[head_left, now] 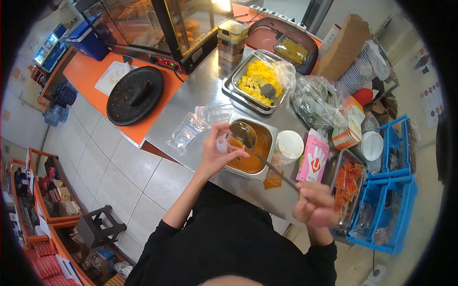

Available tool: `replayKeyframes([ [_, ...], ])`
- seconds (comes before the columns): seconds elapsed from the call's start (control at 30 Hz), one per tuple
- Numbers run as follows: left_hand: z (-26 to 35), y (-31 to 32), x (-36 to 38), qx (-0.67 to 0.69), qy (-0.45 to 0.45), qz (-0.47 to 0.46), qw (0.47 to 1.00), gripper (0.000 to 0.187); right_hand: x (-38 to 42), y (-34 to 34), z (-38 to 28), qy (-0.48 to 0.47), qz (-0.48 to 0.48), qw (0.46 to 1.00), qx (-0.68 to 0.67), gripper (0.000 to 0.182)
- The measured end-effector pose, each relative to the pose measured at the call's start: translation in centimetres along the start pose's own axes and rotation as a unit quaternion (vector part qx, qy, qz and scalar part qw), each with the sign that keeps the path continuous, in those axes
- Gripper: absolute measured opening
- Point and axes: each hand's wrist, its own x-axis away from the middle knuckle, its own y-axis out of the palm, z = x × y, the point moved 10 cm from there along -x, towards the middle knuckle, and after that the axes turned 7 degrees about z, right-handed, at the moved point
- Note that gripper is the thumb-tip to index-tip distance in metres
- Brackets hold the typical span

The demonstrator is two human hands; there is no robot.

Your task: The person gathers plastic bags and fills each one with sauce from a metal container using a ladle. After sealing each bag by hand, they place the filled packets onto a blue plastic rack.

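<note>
a small clear bag [222, 144] sits at the centre of the frame, pinched in the grip of the left hand [217, 151] over a steel pan of orange sauce [253, 150]. the right hand [315, 204], lower right, clenches the handle of a ladle [244, 133] whose bowl hangs beside the bag. more empty bags [191, 128] lie left on the steel tabletop [200, 90].

Small clear sauce bag [222, 144] is sitting upright and open over the steel pan of orange sauce [252, 151], while the long ladle [244, 134] is hanging tilted just beside the bag's mouth.
</note>
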Motion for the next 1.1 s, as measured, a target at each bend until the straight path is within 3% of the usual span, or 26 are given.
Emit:
replayKeyframes([
  [0.07,-0.1,-0.4,0.1,0.019,0.018,0.014,1.000,0.054,2.1,-3.5,3.5,0.129,0.223,0.965,0.035,0.020],
  [0.1,-0.5,-0.6,0.2,-0.011,0.012,0.012,1.000,0.051,4.7,-4.7,5.4,0.216,0.329,0.919,0.022,0.017],
  [0.13,-0.5,-0.9,0.3,-0.012,0.019,0.016,1.000,0.051,5.3,-4.2,5.7,0.211,0.328,0.921,0.015,0.017],
  [0.2,-1.0,-1.7,0.7,-0.018,0.025,0.024,0.999,0.052,12.3,-4.5,10.0,0.450,0.515,0.725,-0.085,0.021],
  [0.23,-2.5,-2.4,1.1,0.062,-0.013,0.018,0.998,0.051,14.6,-4.0,10.8,0.488,0.529,0.684,-0.118,0.018],
  [0.27,-2.7,-3.2,1.5,0.059,-0.006,0.023,0.998,0.051,16.3,-4.3,11.1,0.487,0.526,0.686,-0.126,0.018],
  [0.33,-1.9,-4.7,2.2,0.050,0.044,0.039,0.997,0.050,21.6,-4.4,12.1,0.554,0.561,0.602,-0.130,0.017],
  [0.4,-1.4,-6.1,2.3,0.075,0.040,0.072,0.994,0.048,22.4,-4.4,12.3,0.559,0.547,0.618,-0.081,0.015],
  [0.47,-1.1,-7.0,2.3,0.078,0.058,0.064,0.993,0.043,21.9,-3.9,12.9,0.568,0.427,0.703,0.020,0.016],
  [0.5,-0.9,-7.0,2.4,0.073,0.057,0.064,0.994,0.043,23.0,-3.4,14.0,0.610,0.340,0.713,0.056,0.036],
  [0.53,-0.1,-6.7,2.3,0.105,0.081,0.075,0.988,0.043,21.8,-2.8,13.9,0.611,0.342,0.712,0.053,0.036],
  [0.57,0.8,-6.6,2.1,0.137,0.108,0.083,0.981,0.044,16.0,-2.6,12.5,0.514,0.207,0.785,0.278,0.048],
  [0.6,1.5,-6.4,2.1,0.135,0.114,0.080,0.981,0.044,10.8,-0.7,10.7,0.372,0.058,0.792,0.481,0.059],
  [0.63,1.1,-5.8,2.2,0.152,0.070,0.068,0.983,0.046,9.3,-0.2,10.1,0.371,0.062,0.806,0.458,0.070],
  [0.67,0.6,-5.1,2.5,0.170,0.025,0.058,0.983,0.049,7.1,0.3,9.3,0.367,0.066,0.808,0.457,0.070],
  [0.73,1.7,-3.0,3.0,0.187,0.004,0.008,0.982,0.052,3.6,4.9,9.0,0.356,-0.034,0.892,0.276,0.049],
  [0.77,2.4,-1.5,3.3,0.165,-0.028,-0.011,0.986,0.051,3.5,5.2,9.1,0.356,-0.031,0.893,0.275,0.049],
  [0.83,3.5,0.1,3.6,0.127,-0.047,-0.068,0.988,0.046,4.6,7.8,10.3,0.447,-0.022,0.894,0.002,0.026],
  [0.93,5.1,-0.9,3.7,0.040,-0.043,-0.022,0.998,0.034,3.2,6.9,10.3,0.464,0.056,0.884,-0.024,0.010],
  [0.97,6.0,-0.9,3.6,0.040,-0.044,-0.020,0.998,0.034,2.9,6.8,10.1,0.465,0.055,0.883,-0.025,0.010],
  [1.03,7.4,-1.7,3.3,-0.132,-0.026,0.010,0.991,0.022,1.4,6.4,8.6,0.385,0.032,0.921,0.050,0.007],
  [1.07,7.1,-1.9,3.4,-0.131,-0.029,0.009,0.991,0.022,1.4,6.4,8.5,0.388,0.031,0.920,0.051,0.007],
  [1.1,8.0,-2.1,3.5,-0.171,0.051,0.014,0.984,0.018,1.2,6.2,8.2,0.377,0.043,0.923,0.060,0.006],
])
